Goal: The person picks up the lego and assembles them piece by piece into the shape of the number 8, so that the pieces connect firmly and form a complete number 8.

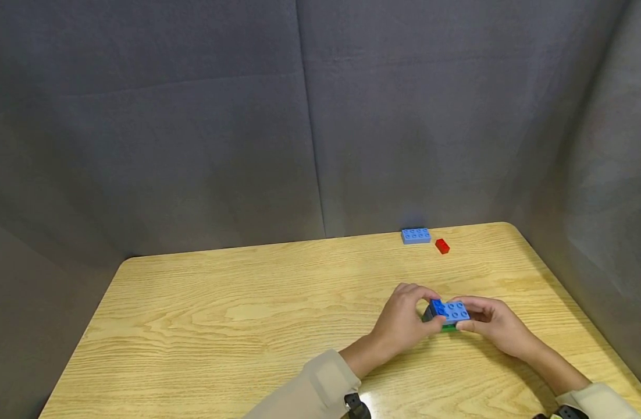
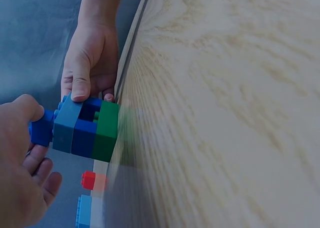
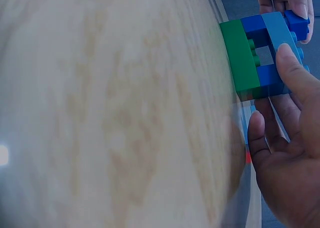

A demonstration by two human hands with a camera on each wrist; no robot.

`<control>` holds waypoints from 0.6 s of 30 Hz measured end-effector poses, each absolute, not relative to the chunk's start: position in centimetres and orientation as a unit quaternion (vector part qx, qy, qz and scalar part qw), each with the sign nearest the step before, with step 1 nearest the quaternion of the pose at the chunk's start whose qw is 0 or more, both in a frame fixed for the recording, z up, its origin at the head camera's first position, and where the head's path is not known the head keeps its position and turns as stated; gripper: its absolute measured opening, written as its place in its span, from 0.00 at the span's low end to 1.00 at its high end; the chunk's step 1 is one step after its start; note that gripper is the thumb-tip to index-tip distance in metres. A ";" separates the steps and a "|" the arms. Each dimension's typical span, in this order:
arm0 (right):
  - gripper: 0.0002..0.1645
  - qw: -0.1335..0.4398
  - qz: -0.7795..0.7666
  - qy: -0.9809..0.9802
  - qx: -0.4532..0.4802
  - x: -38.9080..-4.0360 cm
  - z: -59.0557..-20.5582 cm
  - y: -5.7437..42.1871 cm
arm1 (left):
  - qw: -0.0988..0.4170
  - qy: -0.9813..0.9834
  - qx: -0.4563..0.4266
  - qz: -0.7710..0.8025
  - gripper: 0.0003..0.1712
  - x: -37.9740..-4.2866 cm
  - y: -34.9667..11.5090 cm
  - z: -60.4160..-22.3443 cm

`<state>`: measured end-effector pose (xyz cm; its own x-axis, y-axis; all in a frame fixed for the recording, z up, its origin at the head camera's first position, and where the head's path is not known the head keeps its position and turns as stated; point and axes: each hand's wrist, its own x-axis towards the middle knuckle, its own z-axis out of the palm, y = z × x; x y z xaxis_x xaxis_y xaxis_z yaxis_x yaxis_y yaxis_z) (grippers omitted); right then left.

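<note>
A: Reading from the left: what is the left hand (image 1: 406, 317) doing?
B: Thumb and fingertips are pinching the small dark blue brick (image 1: 438, 307) at the left end of the stack. Seating: cannot tell whether it is fully down.
A: Beyond it?
B: The spare blue brick (image 1: 416, 236) is lying near the far edge of the tabletop (image 1: 221, 314), the red brick (image 1: 442, 246) just to its right.
A: And the stack?
B: The light blue brick (image 1: 456, 312) is bridging two dark blue supports (image 2: 84, 143), with a gap between them; the green brick (image 1: 449, 328) is forming the base.
A: Right hand (image 1: 501, 326)?
B: Clamping the light blue brick between thumb and fingers.
A: Risks?
B: Judgement: off-centre pressing at the left end could be tipping the bridge or popping a support loose; weak bracing on the right could be letting everything twist.
</note>
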<state>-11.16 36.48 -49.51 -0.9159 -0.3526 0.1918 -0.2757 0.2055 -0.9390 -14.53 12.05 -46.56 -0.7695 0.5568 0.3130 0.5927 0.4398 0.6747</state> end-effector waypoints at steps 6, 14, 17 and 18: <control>0.21 0.035 -0.600 0.773 -0.205 -11.2 -49.6 36.5 | 0.014 -0.846 -0.338 -0.412 0.18 -14.8 12.0 -46.7; 0.22 0.032 -0.596 0.774 -0.211 -11.2 -49.6 36.6 | -0.017 -0.830 -0.357 -0.429 0.18 -15.5 11.9 -46.4; 0.22 0.032 -0.594 0.777 -0.208 -11.2 -49.7 36.6 | -0.031 -0.823 -0.357 -0.441 0.17 -15.6 11.8 -46.4; 0.22 0.032 -0.594 0.777 -0.205 -11.2 -49.7 36.6 | -0.035 -0.821 -0.356 -0.446 0.16 -15.7 11.8 -46.4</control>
<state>-11.23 36.57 -49.70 -0.9135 -0.3578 0.1935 -0.2809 0.2109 -0.9363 -15.68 11.76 -46.44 -0.7441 0.6157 0.2593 0.5526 0.3491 0.7568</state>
